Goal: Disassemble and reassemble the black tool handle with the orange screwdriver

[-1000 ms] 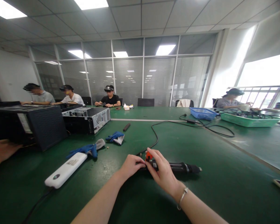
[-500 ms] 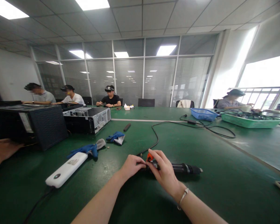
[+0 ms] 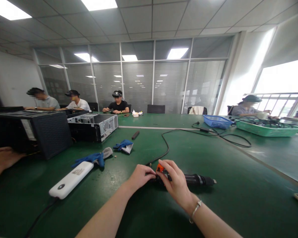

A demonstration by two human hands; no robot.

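On the green table lies a black cylindrical tool [image 3: 195,179] with a small metal tip at its right end. My right hand [image 3: 175,180] is over its left part, the thumb and fingers closed around a small orange piece [image 3: 160,166]. Beside it my left hand [image 3: 140,178] is pinched, its fingertips nearly meeting the right thumb at the tool's left end. What the left fingertips hold is hidden. A black cord [image 3: 168,147] runs up from behind the hands.
At left are a white power bank-like device [image 3: 71,181], blue gloves [image 3: 123,144], an open computer case [image 3: 96,127] and a dark case [image 3: 52,134], with another person's hand [image 3: 7,158] at it. Blue [image 3: 217,122] and green baskets [image 3: 265,129] stand at right. Other people sit around the table.
My hands stay almost in place. A little more of the orange piece shows between the right fingers; the view has shifted very slightly.
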